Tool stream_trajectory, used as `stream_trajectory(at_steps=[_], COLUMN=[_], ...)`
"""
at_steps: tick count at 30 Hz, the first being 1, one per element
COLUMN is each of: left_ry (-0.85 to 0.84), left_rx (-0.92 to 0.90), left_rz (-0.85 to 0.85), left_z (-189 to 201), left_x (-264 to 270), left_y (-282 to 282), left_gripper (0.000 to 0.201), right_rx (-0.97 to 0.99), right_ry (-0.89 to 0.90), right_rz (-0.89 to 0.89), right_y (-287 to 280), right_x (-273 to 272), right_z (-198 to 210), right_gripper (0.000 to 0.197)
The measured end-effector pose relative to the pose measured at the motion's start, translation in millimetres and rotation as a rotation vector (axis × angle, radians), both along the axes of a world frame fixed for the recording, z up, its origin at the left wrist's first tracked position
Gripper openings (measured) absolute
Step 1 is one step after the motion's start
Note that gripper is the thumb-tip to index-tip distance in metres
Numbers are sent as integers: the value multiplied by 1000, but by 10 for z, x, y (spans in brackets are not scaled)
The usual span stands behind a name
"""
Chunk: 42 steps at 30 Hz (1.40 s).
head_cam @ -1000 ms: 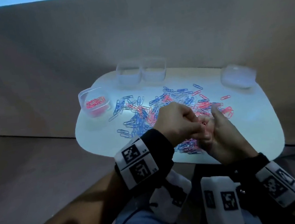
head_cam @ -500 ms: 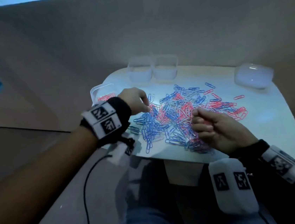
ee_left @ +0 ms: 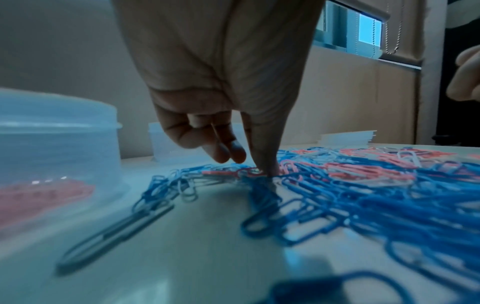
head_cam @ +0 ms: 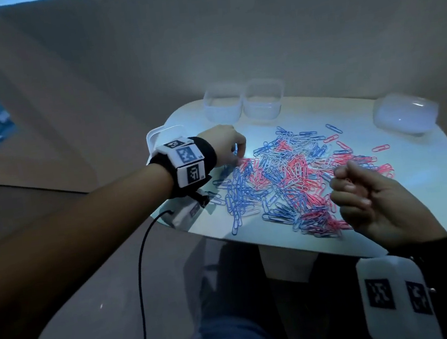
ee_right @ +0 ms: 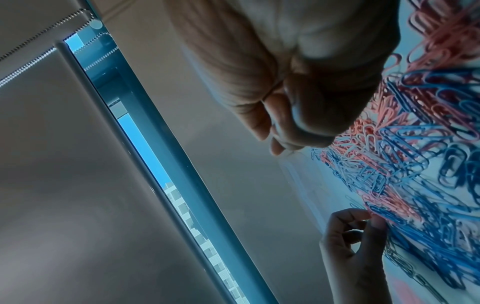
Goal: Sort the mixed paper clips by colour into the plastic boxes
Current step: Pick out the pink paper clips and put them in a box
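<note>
The white table [head_cam: 429, 201] carries a wide heap of blue, pink and white paper clips [head_cam: 282, 179], their long axes pointing every way. Three clear plastic boxes stand at its far and left edges; the left box [ee_left: 52, 144] holds pink clips. The left hand [head_cam: 225, 144] reaches down at the heap's left edge, thumb and fingertip [ee_left: 267, 166] pinching at a pink clip [ee_left: 249, 171] lying flat. The right hand [head_cam: 371, 202] hovers clenched over the heap's near right; whether it holds anything is hidden.
</note>
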<state>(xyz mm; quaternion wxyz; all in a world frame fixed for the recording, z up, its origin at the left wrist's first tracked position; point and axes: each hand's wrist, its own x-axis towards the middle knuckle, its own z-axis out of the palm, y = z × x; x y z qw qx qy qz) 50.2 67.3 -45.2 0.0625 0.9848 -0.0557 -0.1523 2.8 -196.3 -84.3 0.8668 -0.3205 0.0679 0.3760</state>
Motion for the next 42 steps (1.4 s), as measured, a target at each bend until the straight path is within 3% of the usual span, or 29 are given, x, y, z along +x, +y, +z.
stream_trajectory(at_steps=[1, 3, 5, 11, 14, 17, 21, 26, 29, 32, 36, 39, 41, 42], left_ry=[-3, -17, -45, -74, -25, 50, 180, 132, 177, 9, -114, -62, 24, 67], left_rx=[-20, -70, -101, -232, -500, -710, -962, -1055, -989, -717, -691, -490, -346, -284], left_rz=[2, 23, 40, 169, 314, 363, 349, 405, 311, 224, 356, 405, 344, 285], left_z=[-8, -16, -11, 54, 69, 150, 335, 413, 372, 345, 382, 279, 210, 168], left_x=[-9, -27, -42, -93, -163, -270, -410, -469, -506, -466, -273, -162, -155, -153], left_y=[13, 44, 62, 3, -39, -83, -260, -438, -713, -838, -480, -148, -109, -121], left_gripper=[19, 15, 12, 16, 6, 14, 16, 15, 17, 17, 24, 19, 12, 22], right_rx=[134, -55, -138, -145, -196, -266, -310, -291, -235, -189, -149, -181, -186, -191], right_ry=[36, -7, -25, 0, -15, -23, 17, 40, 31, 70, 128, 132, 126, 120], right_rz=[76, -15, -80, -83, -58, -46, -86, -105, -69, -70, -112, -174, -183, -178], right_y=[99, 145, 196, 240, 325, 434, 576, 675, 742, 746, 591, 490, 459, 457], right_x=[36, -12, -52, -49, -42, -2, 69, 104, 74, 51, 65, 94, 93, 90], right_z=[-3, 74, 161, 141, 181, 221, 202, 202, 210, 208, 173, 149, 144, 142], right_gripper=[29, 17, 18, 26, 31, 18, 36, 38, 49, 52, 50, 46, 46, 46])
